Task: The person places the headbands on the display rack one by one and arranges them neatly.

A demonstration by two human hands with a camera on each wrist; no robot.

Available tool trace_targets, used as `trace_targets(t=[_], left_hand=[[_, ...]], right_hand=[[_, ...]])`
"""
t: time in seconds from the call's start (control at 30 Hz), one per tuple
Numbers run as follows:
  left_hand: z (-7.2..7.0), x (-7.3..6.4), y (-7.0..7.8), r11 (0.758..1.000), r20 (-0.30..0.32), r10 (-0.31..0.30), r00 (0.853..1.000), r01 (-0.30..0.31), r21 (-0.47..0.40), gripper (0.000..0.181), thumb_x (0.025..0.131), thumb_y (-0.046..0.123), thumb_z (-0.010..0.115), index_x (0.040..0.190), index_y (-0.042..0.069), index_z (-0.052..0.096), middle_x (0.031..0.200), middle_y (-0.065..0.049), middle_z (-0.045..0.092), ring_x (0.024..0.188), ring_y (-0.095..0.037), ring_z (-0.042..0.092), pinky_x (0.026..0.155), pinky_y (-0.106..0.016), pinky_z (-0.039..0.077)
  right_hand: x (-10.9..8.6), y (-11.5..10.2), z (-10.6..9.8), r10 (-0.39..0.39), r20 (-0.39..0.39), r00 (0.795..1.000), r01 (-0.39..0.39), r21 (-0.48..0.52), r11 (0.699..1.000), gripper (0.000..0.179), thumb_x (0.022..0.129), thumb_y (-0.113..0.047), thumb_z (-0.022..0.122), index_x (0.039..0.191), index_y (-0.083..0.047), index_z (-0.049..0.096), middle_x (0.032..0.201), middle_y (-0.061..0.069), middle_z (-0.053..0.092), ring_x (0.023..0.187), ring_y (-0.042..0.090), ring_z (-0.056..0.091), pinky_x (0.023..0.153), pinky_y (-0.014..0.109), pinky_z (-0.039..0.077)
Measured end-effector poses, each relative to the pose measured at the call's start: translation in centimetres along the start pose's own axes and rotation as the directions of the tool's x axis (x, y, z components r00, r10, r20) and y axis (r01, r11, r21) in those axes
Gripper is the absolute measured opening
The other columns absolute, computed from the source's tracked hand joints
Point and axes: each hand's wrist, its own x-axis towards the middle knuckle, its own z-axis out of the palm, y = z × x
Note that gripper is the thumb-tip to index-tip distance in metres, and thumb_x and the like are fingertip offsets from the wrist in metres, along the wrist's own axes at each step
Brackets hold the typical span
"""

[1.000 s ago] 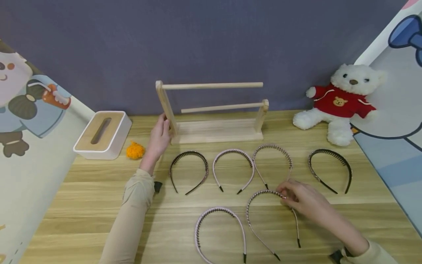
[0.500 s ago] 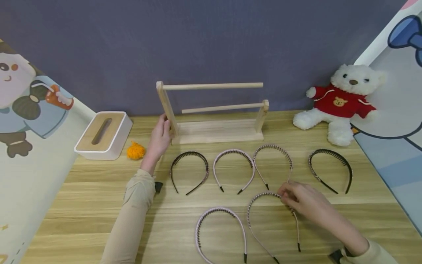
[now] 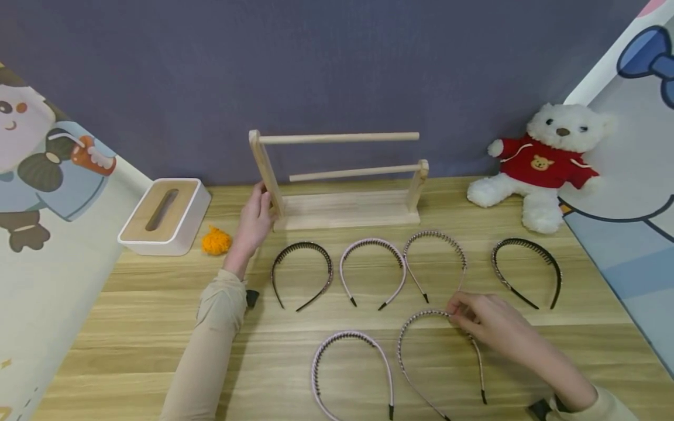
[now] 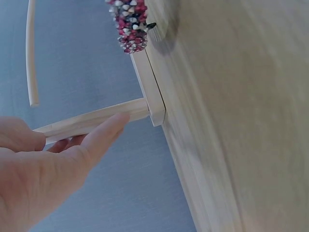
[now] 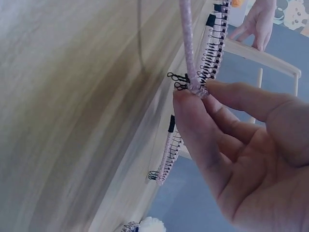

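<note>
My left hand (image 3: 255, 219) grips the left upright (image 3: 267, 172) of a wooden rack (image 3: 347, 209); the left wrist view shows thumb and fingers around this upright (image 4: 91, 121). Between thumb and fingertips, my right hand (image 3: 489, 321) pinches a thin pinkish headband (image 5: 189, 43) near the top of its arch, its tips pointing toward me. Behind it lies a similar pinkish headband (image 3: 412, 237), partly behind the right hand. A lilac headband (image 3: 403, 266) and a dark one (image 3: 330, 266) lie before the rack. Another lilac headband (image 3: 315, 371) is nearest me. Both rack rods carry nothing.
A black headband (image 3: 556, 272) lies at the right. Behind it sits a white teddy bear (image 3: 539, 161) in a red top. To the left are a white tissue box (image 3: 184, 234) with a wooden lid and an orange fuzzy ball (image 3: 216, 241). A dark blue panel (image 3: 337, 70) stands behind.
My right hand has shifted slightly toward me and right, and the pinched headband has moved with it, away from the one behind. The left hand stays on the rack.
</note>
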Motion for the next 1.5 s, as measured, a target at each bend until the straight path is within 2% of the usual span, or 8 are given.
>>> trace_targets(t=[0.13, 0.27, 0.37, 0.5, 0.73, 1.1, 1.33, 1.5], left_hand=[[0.0, 0.0, -0.1, 1.000, -0.008, 0.000, 1.000, 0.000, 0.014, 0.051, 0.119, 0.019, 0.029, 0.166, -0.002, 0.026, 0.160, -0.031, 0.039, 0.147, -0.046, 0.044, 0.114, -0.057, 0.051], [0.0, 0.0, -0.1, 1.000, -0.014, 0.000, 1.000, 0.000, 0.023, 0.051, 0.119, 0.020, 0.028, 0.166, -0.002, 0.027, 0.160, -0.032, 0.040, 0.146, -0.046, 0.046, 0.113, -0.056, 0.051], [0.0, 0.0, -0.1, 1.000, -0.017, -0.002, 1.000, 0.003, 0.025, 0.052, 0.119, 0.021, 0.028, 0.166, -0.002, 0.027, 0.159, -0.032, 0.040, 0.146, -0.046, 0.046, 0.113, -0.056, 0.052], [0.1, 0.1, -0.1, 0.999, -0.019, -0.006, 1.000, 0.006, 0.033, 0.051, 0.120, 0.022, 0.028, 0.165, -0.001, 0.028, 0.159, -0.032, 0.041, 0.146, -0.046, 0.047, 0.112, -0.055, 0.053], [0.1, 0.1, -0.2, 1.000, -0.016, -0.001, 1.000, 0.001, 0.021, 0.051, 0.119, 0.021, 0.029, 0.165, -0.002, 0.028, 0.158, -0.032, 0.042, 0.145, -0.046, 0.047, 0.113, -0.056, 0.052], [0.2, 0.1, -0.2, 1.000, -0.014, 0.005, 1.000, -0.004, 0.013, 0.051, 0.119, 0.019, 0.029, 0.165, -0.003, 0.028, 0.159, -0.032, 0.041, 0.145, -0.047, 0.047, 0.113, -0.057, 0.051], [0.1, 0.1, -0.2, 1.000, -0.022, 0.003, 1.000, -0.003, 0.020, 0.050, 0.119, 0.019, 0.029, 0.164, -0.003, 0.029, 0.158, -0.032, 0.042, 0.144, -0.047, 0.048, 0.113, -0.057, 0.051], [0.2, 0.1, -0.1, 1.000, -0.024, 0.001, 1.000, 0.000, 0.028, 0.050, 0.119, 0.020, 0.029, 0.164, -0.003, 0.029, 0.158, -0.031, 0.042, 0.144, -0.047, 0.048, 0.113, -0.057, 0.052]], right_hand=[[0.0, -0.1, -0.2, -0.008, 0.001, 1.000, 0.008, 0.024, 1.000, 0.011, 0.094, -0.007, 0.081, 0.096, -0.015, 0.074, 0.086, -0.013, 0.071, 0.076, 0.003, 0.065, 0.064, 0.024, 0.060], [-0.2, -0.3, -0.4, -0.004, 0.027, 1.000, 0.001, 0.113, 0.994, 0.009, 0.095, -0.006, 0.080, 0.098, -0.011, 0.073, 0.086, -0.010, 0.070, 0.074, 0.002, 0.064, 0.058, 0.022, 0.060], [-0.3, -0.5, -0.7, 0.002, 0.065, 0.998, -0.016, 0.213, 0.977, 0.007, 0.098, -0.004, 0.077, 0.100, -0.005, 0.071, 0.087, -0.005, 0.071, 0.075, 0.005, 0.066, 0.055, 0.021, 0.061], [-0.4, -0.6, -1.2, 0.000, 0.103, 0.995, -0.031, 0.303, 0.952, 0.007, 0.099, -0.002, 0.075, 0.104, -0.001, 0.070, 0.090, -0.002, 0.072, 0.079, 0.011, 0.069, 0.058, 0.022, 0.064], [-0.6, -0.9, -2.2, -0.026, 0.115, 0.993, -0.014, 0.337, 0.941, 0.007, 0.101, -0.001, 0.074, 0.106, 0.000, 0.069, 0.092, 0.000, 0.072, 0.080, 0.011, 0.069, 0.059, 0.026, 0.065], [-0.3, -1.4, -4.4, -0.116, -0.027, 0.993, 0.119, 0.256, 0.959, 0.012, 0.101, 0.004, 0.072, 0.111, 0.000, 0.071, 0.092, -0.003, 0.070, 0.080, 0.005, 0.067, 0.058, 0.026, 0.065], [0.1, -2.2, -5.1, -0.076, -0.118, 0.990, 0.099, 0.209, 0.973, 0.015, 0.099, 0.002, 0.076, 0.111, -0.006, 0.074, 0.088, -0.010, 0.069, 0.076, 0.003, 0.066, 0.057, 0.026, 0.063], [0.3, -2.6, -5.5, -0.088, -0.185, 0.979, 0.126, 0.205, 0.971, 0.018, 0.097, 0.006, 0.076, 0.111, -0.004, 0.074, 0.086, -0.010, 0.069, 0.076, 0.003, 0.066, 0.055, 0.025, 0.064]])
